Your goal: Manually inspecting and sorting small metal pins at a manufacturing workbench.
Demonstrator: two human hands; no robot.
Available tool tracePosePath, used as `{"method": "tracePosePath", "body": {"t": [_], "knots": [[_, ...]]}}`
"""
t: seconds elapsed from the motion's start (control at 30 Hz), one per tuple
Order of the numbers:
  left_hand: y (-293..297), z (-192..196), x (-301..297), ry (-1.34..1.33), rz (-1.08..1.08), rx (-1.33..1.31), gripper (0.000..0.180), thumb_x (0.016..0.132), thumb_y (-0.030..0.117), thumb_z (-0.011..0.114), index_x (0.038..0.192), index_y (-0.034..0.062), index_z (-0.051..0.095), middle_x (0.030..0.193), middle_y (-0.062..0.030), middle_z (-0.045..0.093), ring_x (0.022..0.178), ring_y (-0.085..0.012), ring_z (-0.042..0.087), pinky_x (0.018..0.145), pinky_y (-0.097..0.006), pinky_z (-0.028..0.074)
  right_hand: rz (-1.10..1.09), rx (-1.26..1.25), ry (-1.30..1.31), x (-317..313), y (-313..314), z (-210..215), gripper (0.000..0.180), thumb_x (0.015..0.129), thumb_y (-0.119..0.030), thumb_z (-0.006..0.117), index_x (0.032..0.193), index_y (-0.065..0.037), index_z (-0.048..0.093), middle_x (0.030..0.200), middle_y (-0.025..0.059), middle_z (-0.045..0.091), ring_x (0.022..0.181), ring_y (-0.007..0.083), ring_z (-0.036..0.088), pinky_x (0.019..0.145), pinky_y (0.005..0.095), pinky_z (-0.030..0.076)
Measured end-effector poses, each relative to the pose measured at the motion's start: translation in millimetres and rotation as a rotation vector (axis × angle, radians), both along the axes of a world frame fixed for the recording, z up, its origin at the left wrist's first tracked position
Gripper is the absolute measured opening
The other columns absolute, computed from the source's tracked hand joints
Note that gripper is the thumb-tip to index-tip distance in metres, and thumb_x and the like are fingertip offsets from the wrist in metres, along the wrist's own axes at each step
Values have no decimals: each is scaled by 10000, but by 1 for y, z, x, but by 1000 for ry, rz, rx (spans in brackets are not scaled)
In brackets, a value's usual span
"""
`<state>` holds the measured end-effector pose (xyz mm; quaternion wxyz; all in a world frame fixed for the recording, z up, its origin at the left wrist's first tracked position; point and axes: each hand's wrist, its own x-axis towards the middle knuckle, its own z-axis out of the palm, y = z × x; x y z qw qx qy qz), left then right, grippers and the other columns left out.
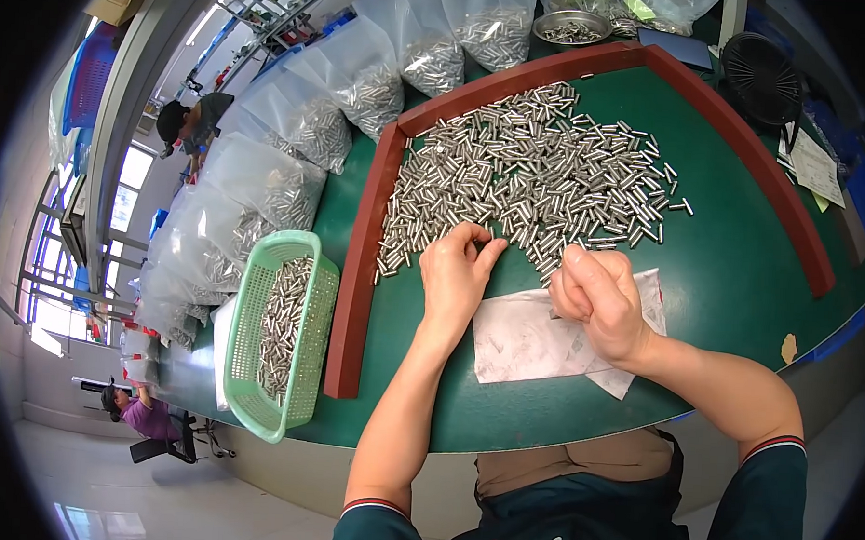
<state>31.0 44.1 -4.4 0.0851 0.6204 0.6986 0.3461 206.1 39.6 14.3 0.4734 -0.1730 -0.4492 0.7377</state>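
A wide pile of short, shiny metal pins lies on the green tabletop. At its near left edge is my left hand, its fingers curled and the thumb and forefinger close together by the pins. Whatever sits between those fingertips is too small to make out. My right hand is closed like a fist at the pile's near edge, thumb on top; its contents are hidden. Beneath the right hand spreads a smudged white cloth, flat on the table.
Dark red wooden rails border the pile on the left, back and right. Left of them stands a green plastic basket of pins. Clear bags of pins line the far side, near a metal bowl and black fan. Two people work farther off.
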Motion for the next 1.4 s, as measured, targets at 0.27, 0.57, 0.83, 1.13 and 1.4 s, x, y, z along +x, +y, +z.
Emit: {"method": "tracePosePath", "body": {"t": [0.27,0.57,0.83,1.13,1.4], "knots": [[-3,1,-7,-435,-92,-39,98,736,91,589,718,-2,567,560,10,489,501,-67,448,463,-207,349,3,8,6,2,1,-2,420,900,-179,394,505,-74,295,461,-42,285,433,49,227,409,226,203],[-17,12,-17,-1351,-211,-360,25,780,48,541,783,43,516,618,18,429,494,-39,293,449,-178,254,16,-10,19,1,0,-2,416,901,-182,395,511,-80,293,468,-44,280,437,48,224,413,224,204],[-19,11,2,-149,-79,-159,124,726,93,619,756,-13,561,511,-41,464,449,-120,446,464,-273,377,3,1,27,1,1,-2,417,901,-183,392,511,-79,287,464,-45,276,433,49,219,412,225,206],[-17,15,-7,-1048,-166,-304,102,815,117,521,762,29,526,652,-31,534,512,-54,398,461,-181,304,-2,1,5,3,2,-3,412,902,-174,387,513,-80,288,463,-47,274,431,47,218,410,225,205],[-18,9,-17,-1714,-238,-413,86,810,99,557,858,33,529,772,-107,567,514,-54,356,484,-175,331,7,-6,28,1,1,-2,408,902,-176,394,517,-82,295,466,-50,278,432,43,220,406,222,198]]}}
